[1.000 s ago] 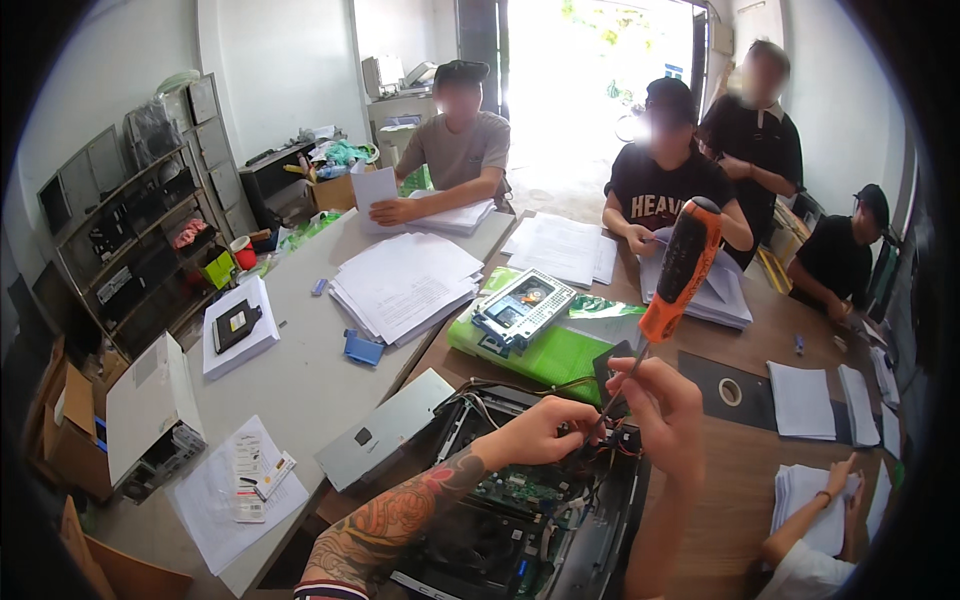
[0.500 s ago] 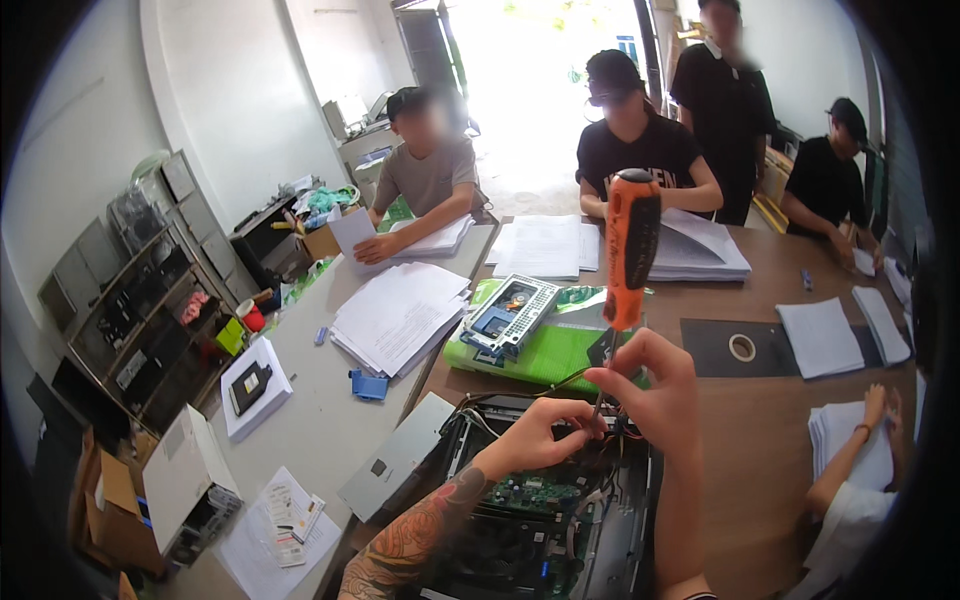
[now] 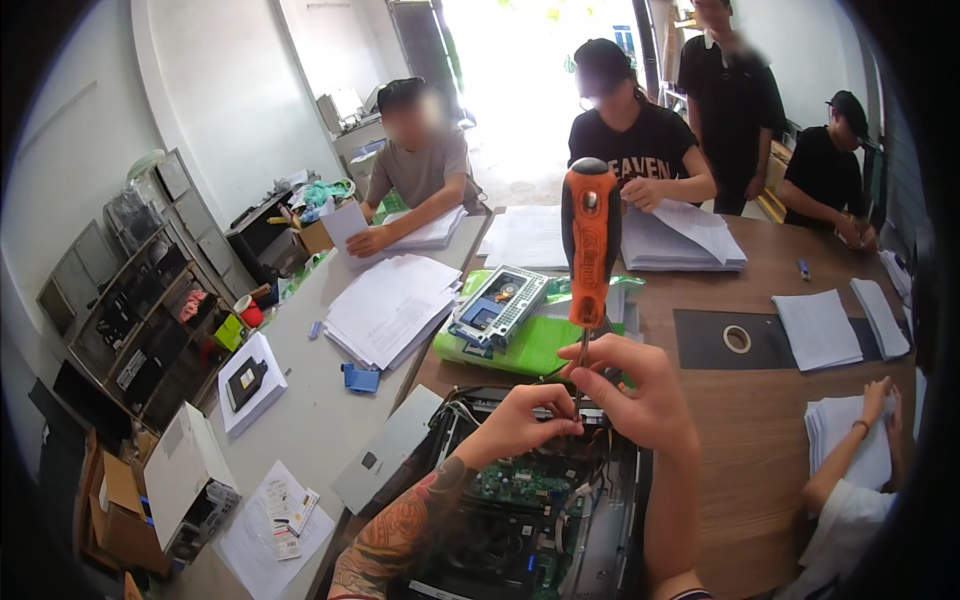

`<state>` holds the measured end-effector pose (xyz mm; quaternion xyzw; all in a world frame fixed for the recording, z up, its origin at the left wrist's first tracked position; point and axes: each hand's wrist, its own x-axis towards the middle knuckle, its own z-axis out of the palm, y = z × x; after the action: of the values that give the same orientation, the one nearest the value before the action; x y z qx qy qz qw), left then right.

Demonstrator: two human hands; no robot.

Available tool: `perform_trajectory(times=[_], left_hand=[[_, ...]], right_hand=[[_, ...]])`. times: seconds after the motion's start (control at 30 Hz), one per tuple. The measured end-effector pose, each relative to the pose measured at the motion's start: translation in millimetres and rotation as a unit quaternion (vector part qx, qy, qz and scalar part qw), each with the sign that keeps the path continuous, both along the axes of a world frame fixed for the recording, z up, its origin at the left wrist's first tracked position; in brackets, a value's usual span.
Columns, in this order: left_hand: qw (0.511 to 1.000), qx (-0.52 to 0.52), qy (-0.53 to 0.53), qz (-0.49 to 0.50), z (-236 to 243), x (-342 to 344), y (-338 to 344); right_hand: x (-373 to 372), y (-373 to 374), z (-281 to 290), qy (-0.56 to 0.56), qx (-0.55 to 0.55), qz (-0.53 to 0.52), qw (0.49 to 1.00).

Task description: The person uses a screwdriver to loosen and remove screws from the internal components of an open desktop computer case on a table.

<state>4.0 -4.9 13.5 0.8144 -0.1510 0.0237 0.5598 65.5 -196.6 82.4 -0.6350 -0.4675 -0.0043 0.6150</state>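
An orange-and-black screwdriver (image 3: 590, 240) stands nearly upright over an opened desktop computer (image 3: 610, 530), its tip hard to make out. The right hand (image 3: 640, 400) has its grip closed loosely around the shaft. The left hand's (image 3: 522, 428) fingertips nearly meet low beside it; whether that grip holds anything, I cannot tell. The computer, partly hidden by forearms and cut off below, lies on the table (image 3: 725, 480).

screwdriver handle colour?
The screwdriver handle is orange and black, best seen in the head view.
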Motion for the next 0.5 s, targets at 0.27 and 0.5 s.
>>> perform_trajectory(times=[0.27,0.5], left_hand=[[0.998,-0.023,-0.055,-0.028,-0.2,0.0,-5.9],[0.999,-0.030,-0.023,-0.038,2.6,0.4,-3.7]], right_hand=[[-1.7,2.3,-0.5,0.000,0.011,-0.033,0.999],[-1.3,5.1,-2.8,-0.008,0.008,-0.062,0.998]])
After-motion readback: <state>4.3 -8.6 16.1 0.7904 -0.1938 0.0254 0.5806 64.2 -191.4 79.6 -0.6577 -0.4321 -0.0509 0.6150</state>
